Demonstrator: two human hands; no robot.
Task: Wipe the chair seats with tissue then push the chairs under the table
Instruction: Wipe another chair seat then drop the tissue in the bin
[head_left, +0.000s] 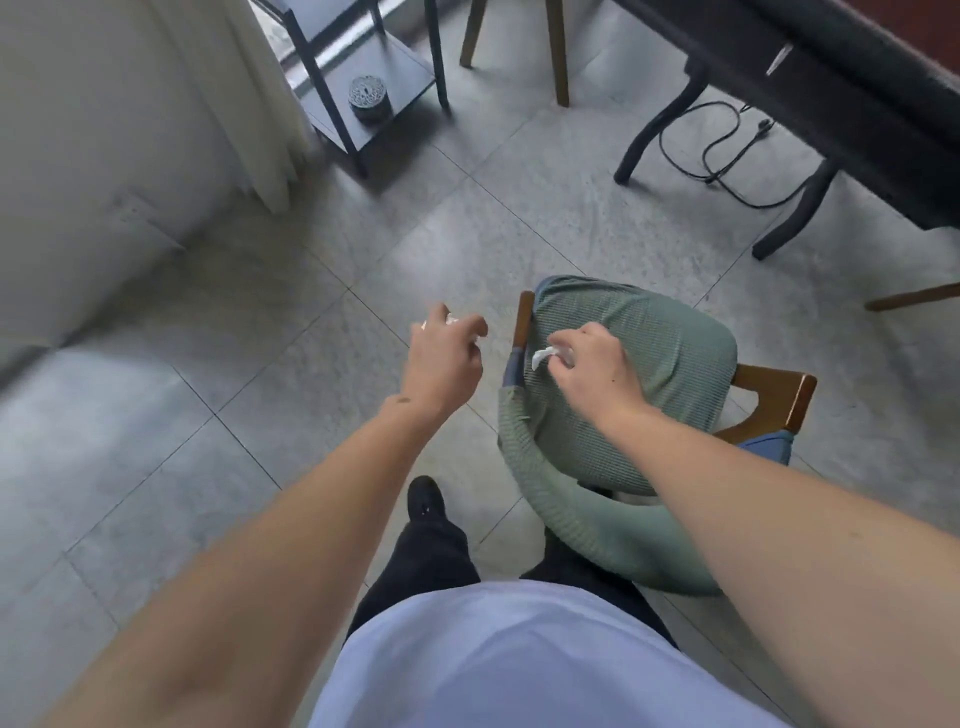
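Note:
A wooden chair (776, 395) with a green ribbed cover on its seat (660, 374) and backrest stands in front of me, clear of the dark table (852, 93) at the upper right. My right hand (592, 371) pinches a white tissue (543, 356) and rests on the left part of the seat. My left hand (447, 358) hovers over the floor left of the chair, fingers curled; a bit of white shows at its fingertips, too blurred to identify.
A second chair's wooden legs (558, 62) stand at the top centre. A dark metal shelf (384, 98) with a round ornament (370, 98) is at the upper left beside a white curtain (244, 104). A black cable (727, 150) lies under the table. Grey tiled floor (208, 415) surrounds the chair.

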